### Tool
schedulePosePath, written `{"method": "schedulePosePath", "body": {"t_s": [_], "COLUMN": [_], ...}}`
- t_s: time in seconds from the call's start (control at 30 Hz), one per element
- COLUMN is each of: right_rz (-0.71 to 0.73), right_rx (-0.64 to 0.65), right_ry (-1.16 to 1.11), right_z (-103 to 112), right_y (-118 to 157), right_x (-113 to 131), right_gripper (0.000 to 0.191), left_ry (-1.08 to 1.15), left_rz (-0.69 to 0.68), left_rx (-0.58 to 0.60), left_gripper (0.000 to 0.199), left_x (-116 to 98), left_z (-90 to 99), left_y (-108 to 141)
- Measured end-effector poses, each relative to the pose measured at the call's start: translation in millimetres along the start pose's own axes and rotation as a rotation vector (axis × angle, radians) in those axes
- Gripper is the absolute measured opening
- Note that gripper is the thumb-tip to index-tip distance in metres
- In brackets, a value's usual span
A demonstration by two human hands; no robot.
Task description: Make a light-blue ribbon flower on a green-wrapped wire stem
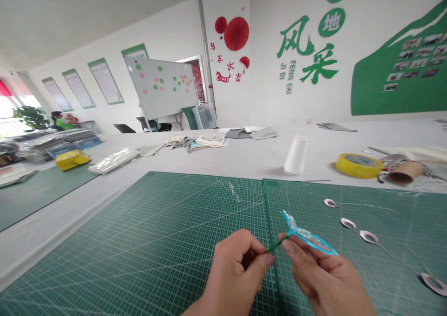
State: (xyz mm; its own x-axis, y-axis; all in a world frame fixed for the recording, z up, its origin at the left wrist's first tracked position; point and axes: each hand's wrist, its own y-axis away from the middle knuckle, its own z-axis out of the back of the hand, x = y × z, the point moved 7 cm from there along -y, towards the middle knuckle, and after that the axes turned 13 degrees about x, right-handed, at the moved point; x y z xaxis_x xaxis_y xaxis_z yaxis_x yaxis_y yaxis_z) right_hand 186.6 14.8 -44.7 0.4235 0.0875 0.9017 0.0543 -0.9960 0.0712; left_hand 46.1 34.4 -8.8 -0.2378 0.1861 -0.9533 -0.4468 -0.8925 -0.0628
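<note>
A blue looped craft piece [316,242] with clear, glittering parts sits at the end of a thin green wrapped stem [277,245]. My right hand [323,276] pinches the stem close under the blue loops, thumb against the fingers. The stem's other end lies between the thumb and forefinger of my left hand [232,267], which is closed on it. Both hands are held above the green cutting mats [167,241], near the seam between them. Several pale pink rings on thin wires, one a pink ring [369,237], lie to the right of my right hand.
Beyond the mats stand a white thread cone [295,156] and a roll of yellow tape [359,166], beside a cardboard tube [401,172]. Loose white threads [234,192] lie on the mat. Fabric pieces [209,140], a yellow box [72,159] and a seated person [63,122] are farther off.
</note>
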Motion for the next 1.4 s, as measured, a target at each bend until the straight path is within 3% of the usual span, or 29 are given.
{"method": "schedulePosePath", "body": {"t_s": [0.63, 1.17, 1.27, 1.4], "right_rz": [-0.002, -0.047, -0.042, -0.032], "right_rx": [0.008, 0.062, 0.059, 0.053], "right_ry": [-0.104, -0.191, -0.189, -0.146], "right_z": [-6.7, -8.3, -7.5, -8.0], "right_y": [0.0, -2.5, -2.7, -2.0], "right_x": [3.7, 2.0, 1.5, 1.7], "right_gripper": [0.026, 0.025, 0.024, 0.025], "left_ry": [0.287, 0.917, 0.832, 0.560], "left_rz": [-0.016, 0.234, 0.218, 0.124], "left_rx": [0.138, 0.455, 0.409, 0.225], "left_gripper": [0.018, 0.029, 0.028, 0.028], "left_x": [4.7, 17.3, 18.7, 16.9], "left_z": [-12.8, -35.0, -32.3, -19.1], "left_y": [-3.1, -1.0, -2.9, -6.2]}}
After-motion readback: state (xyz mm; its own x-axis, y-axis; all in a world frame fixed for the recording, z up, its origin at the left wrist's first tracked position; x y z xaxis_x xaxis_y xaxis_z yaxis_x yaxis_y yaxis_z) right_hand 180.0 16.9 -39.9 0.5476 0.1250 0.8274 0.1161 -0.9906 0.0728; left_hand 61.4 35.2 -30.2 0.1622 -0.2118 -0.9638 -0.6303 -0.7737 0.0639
